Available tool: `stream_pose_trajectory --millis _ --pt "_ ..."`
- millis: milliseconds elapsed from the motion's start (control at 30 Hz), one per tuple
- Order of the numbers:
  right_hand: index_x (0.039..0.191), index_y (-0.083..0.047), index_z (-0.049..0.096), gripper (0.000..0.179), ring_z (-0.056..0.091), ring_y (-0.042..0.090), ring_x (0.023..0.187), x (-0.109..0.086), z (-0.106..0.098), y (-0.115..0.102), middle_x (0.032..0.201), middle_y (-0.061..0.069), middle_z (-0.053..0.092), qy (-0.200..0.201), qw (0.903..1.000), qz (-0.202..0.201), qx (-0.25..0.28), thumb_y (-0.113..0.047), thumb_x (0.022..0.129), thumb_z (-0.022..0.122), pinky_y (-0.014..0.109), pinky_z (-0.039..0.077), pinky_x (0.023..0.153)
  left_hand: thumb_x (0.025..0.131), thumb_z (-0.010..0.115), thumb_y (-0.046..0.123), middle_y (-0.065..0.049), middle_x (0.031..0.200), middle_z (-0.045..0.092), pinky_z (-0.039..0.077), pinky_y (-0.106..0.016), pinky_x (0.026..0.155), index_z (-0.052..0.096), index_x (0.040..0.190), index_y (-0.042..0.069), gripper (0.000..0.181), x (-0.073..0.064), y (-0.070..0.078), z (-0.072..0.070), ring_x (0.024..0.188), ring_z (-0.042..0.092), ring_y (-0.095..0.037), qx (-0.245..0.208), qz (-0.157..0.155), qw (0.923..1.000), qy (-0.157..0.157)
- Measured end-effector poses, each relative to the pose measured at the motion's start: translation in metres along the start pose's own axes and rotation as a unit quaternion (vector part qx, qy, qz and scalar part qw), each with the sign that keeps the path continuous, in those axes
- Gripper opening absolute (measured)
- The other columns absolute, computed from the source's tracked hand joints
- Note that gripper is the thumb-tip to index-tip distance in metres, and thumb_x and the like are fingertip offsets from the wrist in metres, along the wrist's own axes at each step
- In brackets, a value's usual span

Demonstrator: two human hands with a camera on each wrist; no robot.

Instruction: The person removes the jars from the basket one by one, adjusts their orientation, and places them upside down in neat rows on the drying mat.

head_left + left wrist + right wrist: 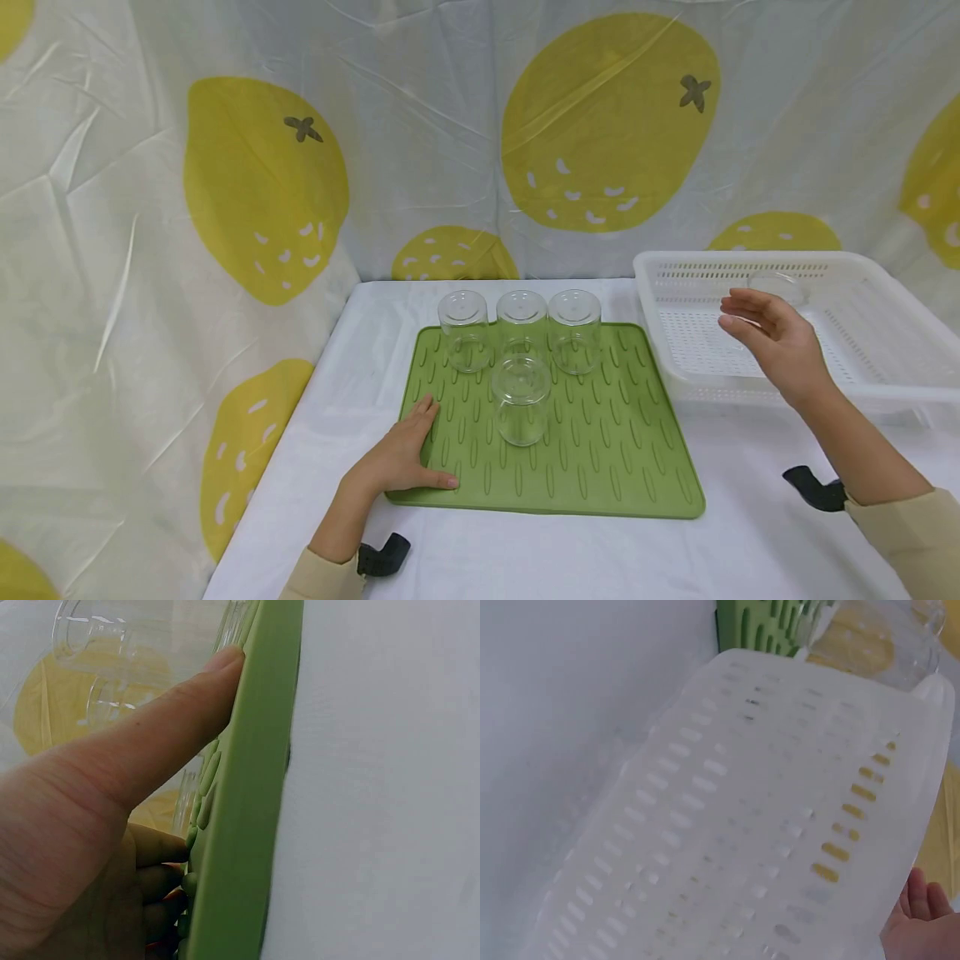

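Observation:
A green drying mat [615, 475] with raised ridges lies on the white table. My left hand [401, 454] rests on its left part, fingers and thumb spread; in the left wrist view the thumb [150, 742] touches the mat's edge. Clear glasses, seemingly upside down, stand on the mat: a left one [465, 333], a middle one [522, 317] and a right one [576, 333] in a back row, plus one glass [522, 404] in front. Over the white basket [750, 389], my right hand [783, 346] hangs with loosely bent fingers, holding nothing visible.
Inside the slotted basket, a clear glass [780, 287] shows behind the right hand, partly hidden. The basket stands just right of the mat. A lemon-patterned curtain [450, 167] hangs behind and left of the white-covered table [555, 558].

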State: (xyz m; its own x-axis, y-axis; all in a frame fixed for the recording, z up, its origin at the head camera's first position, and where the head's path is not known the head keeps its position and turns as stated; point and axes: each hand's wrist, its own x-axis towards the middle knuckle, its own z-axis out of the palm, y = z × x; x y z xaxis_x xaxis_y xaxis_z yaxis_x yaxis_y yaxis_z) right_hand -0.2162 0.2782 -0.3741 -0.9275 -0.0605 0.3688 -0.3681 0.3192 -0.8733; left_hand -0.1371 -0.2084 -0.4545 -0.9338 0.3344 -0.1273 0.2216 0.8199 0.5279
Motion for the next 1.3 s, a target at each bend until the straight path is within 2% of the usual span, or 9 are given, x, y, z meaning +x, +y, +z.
stream_pose_trajectory --millis 233,433,567,667,767,900,967,1167,1300 --pt "0.118 -0.035 0.055 0.032 0.051 -0.01 0.101 0.009 -0.021 0.01 0.107 -0.026 0.058 0.048 0.9975 0.032 -0.041 -0.012 0.097 0.062 0.003 0.039 0.08 0.069 0.084 0.054 -0.018 0.161 0.01 0.021 -0.053 0.114 0.02 0.153 -0.005 0.121 0.0 0.0 0.001 0.147 0.011 -0.032 -0.002 -0.002 1.0 -0.001" --pt "0.119 -0.039 0.052 0.028 0.046 -0.008 0.103 0.019 -0.034 0.014 0.106 -0.029 0.054 0.06 0.9939 0.066 -0.065 -0.024 0.097 0.061 0.002 0.038 0.078 0.068 0.084 0.054 -0.018 0.161 0.01 0.021 -0.053 0.114 0.021 0.153 -0.005 0.121 0.0 0.0 0.0 0.147 0.012 -0.033 -0.003 -0.007 1.0 0.002" --pt "0.127 -0.034 0.053 0.031 0.044 -0.006 0.105 0.026 -0.042 0.02 0.105 -0.029 0.051 0.066 0.99 0.094 -0.082 -0.032 0.097 0.061 0.001 0.037 0.077 0.068 0.084 0.055 -0.018 0.161 0.01 0.022 -0.053 0.114 0.02 0.152 -0.005 0.122 0.0 -0.001 0.001 0.147 0.012 -0.033 -0.001 -0.003 1.0 0.002" --pt "0.137 -0.026 0.05 0.044 0.044 -0.006 0.108 0.032 -0.047 0.024 0.107 -0.028 0.049 0.075 0.9863 0.11 -0.097 -0.035 0.096 0.062 0.001 0.037 0.077 0.068 0.084 0.056 -0.018 0.161 0.009 0.021 -0.052 0.114 0.02 0.153 -0.005 0.122 0.001 -0.002 0.001 0.147 0.011 -0.032 -0.001 -0.001 1.0 0.001" --pt "0.148 -0.02 0.041 0.061 0.043 0.004 0.125 0.037 -0.052 0.027 0.125 -0.015 0.049 0.081 0.979 0.141 -0.123 -0.042 0.095 0.061 0.003 0.037 0.085 0.068 0.084 0.055 -0.018 0.161 0.009 0.021 -0.052 0.114 0.02 0.153 -0.005 0.121 0.001 -0.002 0.001 0.147 0.01 -0.032 -0.004 0.001 1.0 0.0" --pt "0.155 -0.014 0.026 0.078 0.027 0.031 0.143 0.042 -0.057 0.029 0.155 0.009 0.028 0.082 0.9675 0.187 -0.149 -0.051 0.094 0.056 0.026 0.032 0.11 0.069 0.084 0.054 -0.018 0.161 0.009 0.021 -0.052 0.114 0.02 0.152 -0.005 0.121 0.001 -0.002 0.001 0.147 0.01 -0.031 -0.006 -0.001 1.0 0.0" --pt "0.156 -0.012 0.023 0.081 0.023 0.036 0.144 0.045 -0.058 0.031 0.159 0.014 0.02 0.082 0.9644 0.199 -0.154 -0.053 0.094 0.055 0.037 0.029 0.113 0.069 0.084 0.054 -0.018 0.161 0.01 0.021 -0.052 0.114 0.02 0.153 -0.005 0.121 0.001 -0.001 0.001 0.147 0.01 -0.032 -0.006 -0.002 1.0 -0.001" --pt "0.155 -0.006 0.022 0.087 0.024 0.035 0.142 0.05 -0.059 0.039 0.157 0.018 0.021 0.082 0.9628 0.201 -0.161 -0.051 0.092 0.06 0.033 0.031 0.112 0.069 0.084 0.053 -0.018 0.161 0.01 0.021 -0.052 0.114 0.02 0.152 -0.005 0.121 0.001 -0.001 0.0 0.147 0.01 -0.031 -0.005 -0.002 1.0 -0.001" --pt "0.155 -0.002 0.018 0.092 0.02 0.041 0.143 0.054 -0.059 0.041 0.158 0.024 0.016 0.081 0.9589 0.207 -0.177 -0.053 0.091 0.059 0.046 0.029 0.113 0.069 0.084 0.053 -0.018 0.161 0.01 0.021 -0.052 0.114 0.021 0.152 -0.005 0.12 0.001 -0.001 0.0 0.147 0.01 -0.031 -0.004 0.0 1.0 -0.001"
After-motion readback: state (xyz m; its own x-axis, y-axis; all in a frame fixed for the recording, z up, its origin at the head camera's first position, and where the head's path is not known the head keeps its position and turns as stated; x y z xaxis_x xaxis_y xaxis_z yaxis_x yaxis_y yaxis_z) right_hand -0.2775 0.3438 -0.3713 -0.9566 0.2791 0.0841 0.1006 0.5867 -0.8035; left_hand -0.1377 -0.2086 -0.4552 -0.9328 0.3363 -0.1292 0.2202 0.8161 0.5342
